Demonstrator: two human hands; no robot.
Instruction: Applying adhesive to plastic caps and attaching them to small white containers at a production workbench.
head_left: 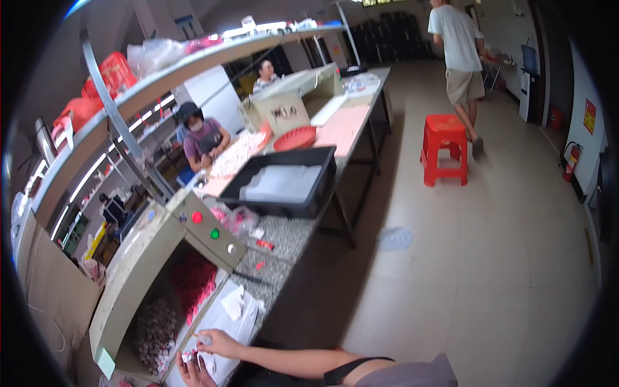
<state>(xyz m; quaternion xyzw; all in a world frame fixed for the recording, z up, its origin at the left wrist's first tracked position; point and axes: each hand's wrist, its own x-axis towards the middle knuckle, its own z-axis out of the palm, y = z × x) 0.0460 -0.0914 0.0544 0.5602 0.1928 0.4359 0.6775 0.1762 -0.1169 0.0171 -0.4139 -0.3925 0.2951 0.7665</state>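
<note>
My left hand (192, 373) is at the lower edge, its fingers closed round a small white and pinkish-red piece (188, 356). Just above it, my right hand (224, 344) pinches a thin tan stick (198, 336), with something pale by its fingertips. Both hands are over a white sheet (219, 322) at the bench edge, in front of a beige machine housing (122, 303). Inside its opening lie a heap of bright pink-red pieces (192, 284) and a heap of whitish pieces (155, 329). A crumpled white tissue (233, 302) rests on the sheet.
Further along the bench are a black tray (277, 205), a red round tray (295, 138) and another beige machine (284, 113). A loaded shelf (193, 55) runs overhead. Co-workers sit across the bench; a person (456, 45) walks beyond a red stool (445, 148).
</note>
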